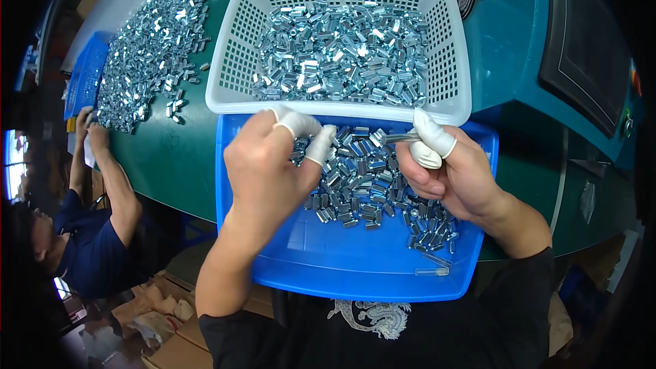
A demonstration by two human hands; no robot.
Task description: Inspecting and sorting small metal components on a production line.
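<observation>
Black shirt [471,321] cloth lies nearest, below a blue tray [355,270] holding loose metal pieces [359,188] and, at its near right, a clear tube [432,272]. Over the tray, the right hand [465,171] pinches a slim metal strip [402,138] between white-covered thumb and forefinger. The left hand [263,157] has its fingers bent; whether they grip anything I cannot tell. Beyond stands a white basket [342,108] of similar pieces; far left, a co-worker [102,239] reaches toward a heap [147,48].

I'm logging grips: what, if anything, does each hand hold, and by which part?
Right hand: a slim metal piece, pinched at its right end. Left hand: cannot be told.
</observation>
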